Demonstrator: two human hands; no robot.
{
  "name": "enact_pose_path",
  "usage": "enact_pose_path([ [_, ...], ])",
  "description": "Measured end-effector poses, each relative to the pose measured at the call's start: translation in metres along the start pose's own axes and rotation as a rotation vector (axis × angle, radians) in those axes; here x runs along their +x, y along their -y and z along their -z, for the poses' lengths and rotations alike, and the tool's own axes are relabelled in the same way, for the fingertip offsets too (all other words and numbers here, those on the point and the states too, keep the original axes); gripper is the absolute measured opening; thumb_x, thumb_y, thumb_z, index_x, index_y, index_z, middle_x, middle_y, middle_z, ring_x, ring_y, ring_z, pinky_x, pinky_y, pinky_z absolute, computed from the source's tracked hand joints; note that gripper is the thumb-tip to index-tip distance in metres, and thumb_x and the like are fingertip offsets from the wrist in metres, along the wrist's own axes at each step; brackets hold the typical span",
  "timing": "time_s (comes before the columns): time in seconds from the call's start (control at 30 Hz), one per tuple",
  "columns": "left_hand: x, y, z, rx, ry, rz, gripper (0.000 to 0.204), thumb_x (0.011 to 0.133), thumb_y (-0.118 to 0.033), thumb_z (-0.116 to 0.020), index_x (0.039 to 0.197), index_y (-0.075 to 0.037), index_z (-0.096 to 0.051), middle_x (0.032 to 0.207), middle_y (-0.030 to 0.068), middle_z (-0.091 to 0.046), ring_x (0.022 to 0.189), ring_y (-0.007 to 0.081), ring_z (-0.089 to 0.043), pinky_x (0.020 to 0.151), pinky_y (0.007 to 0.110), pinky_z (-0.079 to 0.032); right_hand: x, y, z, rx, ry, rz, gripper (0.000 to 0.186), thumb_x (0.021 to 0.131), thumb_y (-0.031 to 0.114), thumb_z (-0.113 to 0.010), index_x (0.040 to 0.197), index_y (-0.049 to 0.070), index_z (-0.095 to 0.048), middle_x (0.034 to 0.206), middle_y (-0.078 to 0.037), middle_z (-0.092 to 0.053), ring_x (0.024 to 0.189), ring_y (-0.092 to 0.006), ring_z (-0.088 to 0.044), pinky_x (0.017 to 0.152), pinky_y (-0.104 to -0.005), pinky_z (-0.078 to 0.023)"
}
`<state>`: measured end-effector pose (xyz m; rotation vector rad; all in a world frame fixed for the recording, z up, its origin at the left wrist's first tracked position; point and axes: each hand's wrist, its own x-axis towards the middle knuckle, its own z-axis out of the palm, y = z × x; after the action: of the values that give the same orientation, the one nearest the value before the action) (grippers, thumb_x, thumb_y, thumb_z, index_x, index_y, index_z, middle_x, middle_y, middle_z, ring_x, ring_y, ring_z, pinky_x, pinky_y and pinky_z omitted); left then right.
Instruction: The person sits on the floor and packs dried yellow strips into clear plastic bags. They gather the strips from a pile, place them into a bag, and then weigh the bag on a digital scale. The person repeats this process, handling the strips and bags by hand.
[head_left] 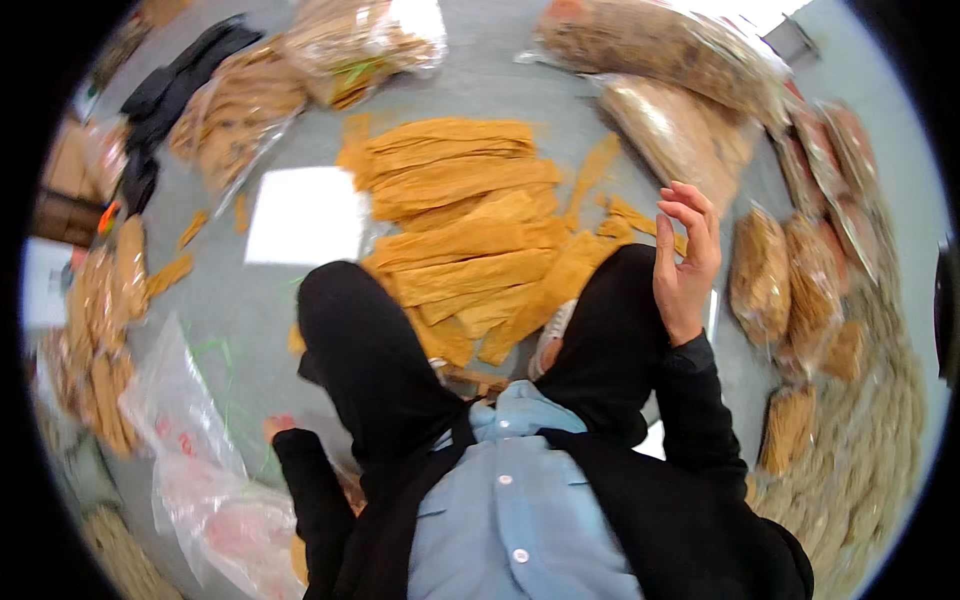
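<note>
Several flat mustard-yellow cloth strips point(460, 205) lie stacked in overlapping rows on the grey floor point(480, 85) in front of my knees. My right hand point(690, 260) is raised beside my right knee, its fingers apart and loosely curved, with nothing in it. Low on the left, my left hand point(279, 426) hangs near a crumpled clear plastic bag point(195, 430) with red marks. Its fingers are too small and blurred to read. A white sheet point(308, 215) rests left of the strips.
Clear bags of tan goods point(365, 40) lie at the far left, larger bags point(660, 55) at the far right. Small bagged brown bundles point(760, 275) line the right side, next to many greyish-green bundles point(850, 480). Tan rolled pieces point(100, 340) and a dark garment point(185, 75) sit left.
</note>
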<state>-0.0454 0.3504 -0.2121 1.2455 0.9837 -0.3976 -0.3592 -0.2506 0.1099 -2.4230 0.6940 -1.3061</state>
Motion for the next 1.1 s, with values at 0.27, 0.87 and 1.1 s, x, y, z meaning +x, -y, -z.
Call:
enact_pose_path([
  [0.27, -0.149, -0.073, -0.317, 0.376, 0.884, -0.544, 0.049, 0.092, -0.018, -0.049, 0.135, -0.003, -0.029, 0.131, 0.0166, -0.045, 0.115, 0.0259, -0.049, 0.094, 0.033, -0.039, -0.255, -0.13, 0.102, -0.199, 0.048, -1.03, 0.026, 0.082, 0.016, -0.059, 0.102, 0.0, -0.06, 0.095, -0.016, -0.064, 0.093, -0.0234, -0.06, 0.079, -0.0342, -0.046],
  [0.87, -0.265, -0.032, -0.408, 1.551, 1.327, -0.679, 0.029, 0.091, -0.018, -0.053, 0.113, -0.001, -0.051, 0.104, 0.0097, -0.058, 0.093, 0.0164, -0.056, 0.081, 0.029, -0.046, -0.612, -0.02, 0.11, -0.838, 0.057, -2.105, 0.063, 0.062, 0.017, -0.078, 0.113, -0.005, -0.048, 0.113, -0.025, -0.05, 0.102, -0.0391, -0.053, 0.084, -0.0405, -0.047],
  [1.1, -0.242, -0.044, -0.413, 1.426, 1.289, -0.636, 0.03, 0.09, -0.022, -0.056, 0.112, -0.001, -0.052, 0.101, 0.0116, -0.06, 0.089, 0.0185, -0.059, 0.079, 0.029, -0.048, -0.627, -0.031, 0.099, -0.831, 0.034, -2.334, 0.101, 0.056, 0.028, -0.085, 0.132, -0.001, -0.025, 0.12, -0.026, -0.044, 0.104, -0.0422, -0.052, 0.087, -0.043, -0.047],
])
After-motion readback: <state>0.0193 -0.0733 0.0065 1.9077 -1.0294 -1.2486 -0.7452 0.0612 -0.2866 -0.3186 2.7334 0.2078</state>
